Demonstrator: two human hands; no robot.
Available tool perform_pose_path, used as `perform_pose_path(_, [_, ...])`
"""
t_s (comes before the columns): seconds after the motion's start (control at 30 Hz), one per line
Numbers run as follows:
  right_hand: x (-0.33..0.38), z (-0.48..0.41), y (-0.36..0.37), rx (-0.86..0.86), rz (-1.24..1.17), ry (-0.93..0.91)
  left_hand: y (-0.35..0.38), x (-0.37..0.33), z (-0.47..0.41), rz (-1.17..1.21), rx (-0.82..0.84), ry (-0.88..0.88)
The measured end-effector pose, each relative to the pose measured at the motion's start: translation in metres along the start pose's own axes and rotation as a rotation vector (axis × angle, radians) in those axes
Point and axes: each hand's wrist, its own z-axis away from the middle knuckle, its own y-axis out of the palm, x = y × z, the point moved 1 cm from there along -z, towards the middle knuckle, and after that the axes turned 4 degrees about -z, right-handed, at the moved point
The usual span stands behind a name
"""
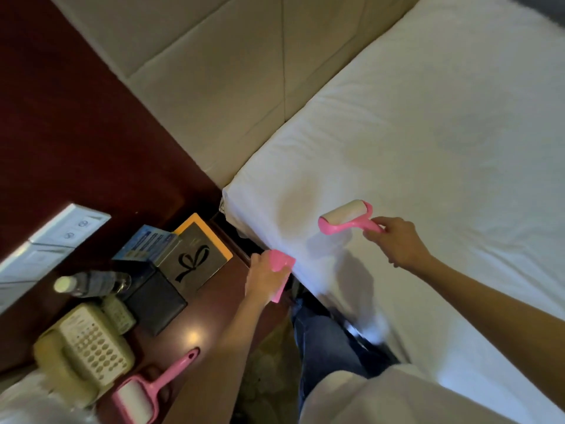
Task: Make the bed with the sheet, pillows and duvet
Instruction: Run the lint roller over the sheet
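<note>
Pink roller (345, 217): held by right hand (397, 243), over white sheet (428, 133)
Left hand (263, 275): grips pink cover (282, 264)

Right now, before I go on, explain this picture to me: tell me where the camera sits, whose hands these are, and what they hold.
There is no machine here. A person wears one camera on the head, so you look down along their own arms. The right hand pinches the handle of a pink lint roller over the white sheet on the bed. The left hand grips a pink plastic piece, probably the roller's cover, beside the bed's edge. On the bedside table are a telephone, a water bottle, a black box with a bow and a second pink lint roller.
</note>
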Motion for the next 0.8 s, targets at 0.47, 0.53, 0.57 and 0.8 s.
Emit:
perform_pose_path(0.47, [-0.069, 0.085, -0.118, -0.274, -0.290, 0.024, -0.013, -0.210, 0.031, 0.502, 0.311, 0.168])
perform_pose_path(0.53, [-0.083, 0.098, -0.131, -0.315, -0.320, 0.028, -0.007, -0.237, 0.042, 0.564, 0.380, 0.174])
perform_pose_path(0.57, [-0.090, 0.104, -0.137, -0.335, -0.338, 0.030, -0.004, -0.250, 0.046, 0.584, 0.408, 0.194])
perform_pose_path(0.8, [-0.129, 0.150, -0.166, -0.439, -0.426, 0.020, 0.018, -0.318, 0.074, 0.558, 0.596, 0.319])
